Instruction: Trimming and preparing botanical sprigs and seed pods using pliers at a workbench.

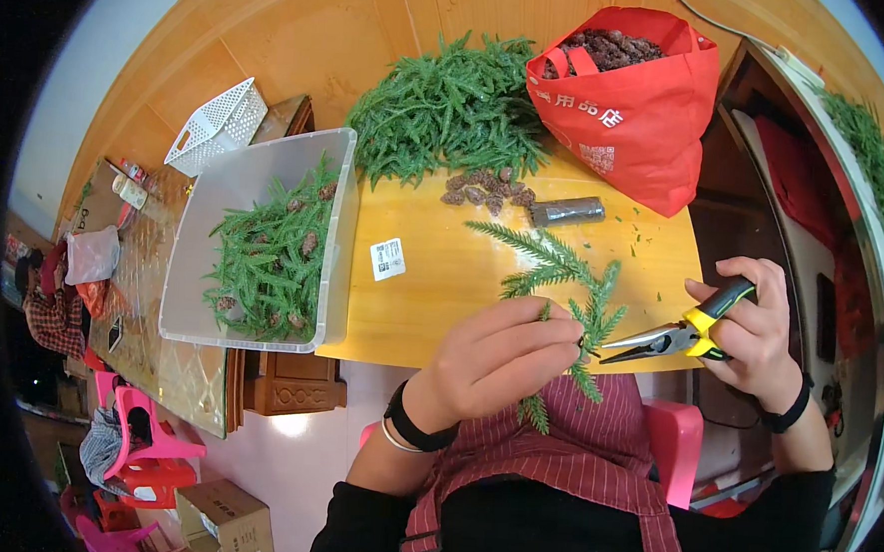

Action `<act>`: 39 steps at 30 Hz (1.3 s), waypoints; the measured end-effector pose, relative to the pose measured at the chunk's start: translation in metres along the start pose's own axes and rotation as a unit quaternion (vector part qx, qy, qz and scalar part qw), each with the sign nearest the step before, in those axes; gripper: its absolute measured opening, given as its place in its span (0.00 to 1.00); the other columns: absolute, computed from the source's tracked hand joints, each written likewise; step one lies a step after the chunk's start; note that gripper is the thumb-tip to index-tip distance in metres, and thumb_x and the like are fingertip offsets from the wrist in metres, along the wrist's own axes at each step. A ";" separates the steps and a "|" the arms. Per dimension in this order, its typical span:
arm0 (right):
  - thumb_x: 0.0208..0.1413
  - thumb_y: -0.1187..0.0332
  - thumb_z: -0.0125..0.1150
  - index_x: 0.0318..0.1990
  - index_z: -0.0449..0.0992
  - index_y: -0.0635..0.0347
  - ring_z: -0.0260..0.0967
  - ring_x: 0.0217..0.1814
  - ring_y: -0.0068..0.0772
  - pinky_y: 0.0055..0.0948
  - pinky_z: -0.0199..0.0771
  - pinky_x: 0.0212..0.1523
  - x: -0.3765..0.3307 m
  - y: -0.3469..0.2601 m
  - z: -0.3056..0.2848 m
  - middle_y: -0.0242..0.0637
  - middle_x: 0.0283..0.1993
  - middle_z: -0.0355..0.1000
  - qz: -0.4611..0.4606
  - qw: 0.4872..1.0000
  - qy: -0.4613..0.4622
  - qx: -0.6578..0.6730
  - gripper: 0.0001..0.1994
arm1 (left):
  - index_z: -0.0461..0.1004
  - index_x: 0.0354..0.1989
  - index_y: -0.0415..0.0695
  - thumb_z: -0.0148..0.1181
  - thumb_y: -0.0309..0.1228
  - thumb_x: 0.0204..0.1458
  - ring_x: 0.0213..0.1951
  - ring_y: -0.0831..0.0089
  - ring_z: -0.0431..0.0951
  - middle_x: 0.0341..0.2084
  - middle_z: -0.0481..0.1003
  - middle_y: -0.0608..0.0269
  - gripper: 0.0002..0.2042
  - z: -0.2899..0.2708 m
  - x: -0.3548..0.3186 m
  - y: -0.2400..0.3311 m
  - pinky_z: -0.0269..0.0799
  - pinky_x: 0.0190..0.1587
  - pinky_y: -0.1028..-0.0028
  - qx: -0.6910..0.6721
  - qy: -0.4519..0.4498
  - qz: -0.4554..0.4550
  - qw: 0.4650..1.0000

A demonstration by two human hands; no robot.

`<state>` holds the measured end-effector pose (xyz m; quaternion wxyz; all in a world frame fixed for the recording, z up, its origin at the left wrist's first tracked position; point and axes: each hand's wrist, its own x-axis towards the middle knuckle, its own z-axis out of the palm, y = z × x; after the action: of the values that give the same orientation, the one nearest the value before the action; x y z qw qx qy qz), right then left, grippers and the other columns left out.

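Red bag (635,116): stood at the far right of the bench (442,276), soft and open-topped, white print on its front.
White label (388,258): a small rectangular sticker with dark print, stuck on the bench just right of the clear bin (338,251).
Cardboard box (224,520): brown, on the floor, lower left, with a white label.

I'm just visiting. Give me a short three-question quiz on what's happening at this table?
1. True or false: the right hand holds the pliers.
2. What does the left hand pinch? A) a green sprig B) a pine cone C) a sticker
3. What fills the red bag?

Key:
1. True.
2. A.
3. Brown pine cones.
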<state>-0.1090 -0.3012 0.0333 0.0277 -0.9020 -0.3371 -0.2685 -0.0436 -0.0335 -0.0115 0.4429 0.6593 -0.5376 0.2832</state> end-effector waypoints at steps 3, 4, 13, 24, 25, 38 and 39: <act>0.25 0.64 0.62 0.19 0.71 0.58 0.65 0.42 0.42 0.41 0.61 0.38 0.003 -0.002 -0.001 0.31 0.32 0.74 0.002 1.000 -0.003 -0.011 0.11 | 0.72 0.27 0.39 0.62 0.21 0.35 0.31 0.62 0.76 0.29 0.75 0.58 0.08 -0.001 0.002 0.000 0.73 0.33 0.71 0.007 -0.007 0.004 1.000; 0.25 0.64 0.62 0.19 0.71 0.58 0.65 0.42 0.42 0.41 0.61 0.38 0.004 -0.002 -0.001 0.31 0.32 0.74 0.002 1.000 -0.004 -0.011 0.11 | 0.72 0.27 0.39 0.62 0.21 0.35 0.31 0.62 0.76 0.29 0.75 0.58 0.08 -0.001 0.003 0.000 0.73 0.33 0.71 0.007 -0.007 0.004 1.000; 0.26 0.65 0.63 0.19 0.67 0.60 0.65 0.39 0.43 0.39 0.61 0.36 0.006 -0.002 0.004 0.35 0.31 0.73 0.004 0.999 -0.006 0.043 0.13 | 0.74 0.26 0.39 0.63 0.20 0.31 0.31 0.64 0.75 0.26 0.73 0.59 0.10 0.004 0.002 -0.006 0.70 0.36 0.70 -0.080 -0.007 -0.069 0.994; 0.31 0.61 0.68 0.16 0.68 0.57 0.66 0.33 0.37 0.33 0.64 0.32 0.011 -0.005 0.009 0.32 0.21 0.68 0.041 0.988 -0.049 0.139 0.14 | 0.71 0.22 0.40 0.63 0.18 0.33 0.29 0.69 0.73 0.25 0.73 0.61 0.08 0.009 -0.002 -0.008 0.67 0.33 0.73 -0.214 0.001 -0.206 0.955; 0.31 0.61 0.68 0.16 0.68 0.57 0.66 0.33 0.37 0.33 0.64 0.32 0.010 -0.005 0.010 0.32 0.21 0.68 0.041 0.988 -0.048 0.139 0.14 | 0.71 0.22 0.40 0.63 0.18 0.33 0.29 0.69 0.73 0.25 0.73 0.61 0.08 0.009 -0.002 -0.008 0.67 0.33 0.73 -0.214 0.001 -0.206 0.955; 0.33 0.61 0.68 0.16 0.69 0.60 0.64 0.25 0.40 0.32 0.66 0.29 0.015 -0.012 0.008 0.36 0.16 0.64 0.070 0.986 -0.045 0.144 0.15 | 0.72 0.25 0.37 0.60 0.15 0.35 0.30 0.75 0.72 0.26 0.72 0.59 0.08 0.006 -0.003 -0.007 0.67 0.34 0.79 -0.354 0.005 -0.394 0.848; 0.34 0.61 0.68 0.17 0.69 0.59 0.65 0.25 0.41 0.32 0.66 0.27 0.016 -0.010 0.009 0.35 0.16 0.65 0.085 0.972 -0.047 0.212 0.14 | 0.72 0.26 0.36 0.60 0.15 0.35 0.30 0.75 0.72 0.27 0.72 0.59 0.08 0.007 -0.004 -0.007 0.67 0.34 0.79 -0.354 0.013 -0.394 0.848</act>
<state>-0.1008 -0.2819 0.0325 0.2252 -0.9126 -0.3089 -0.1452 -0.0382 -0.0377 -0.0196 0.7272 0.6108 -0.2911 -0.1160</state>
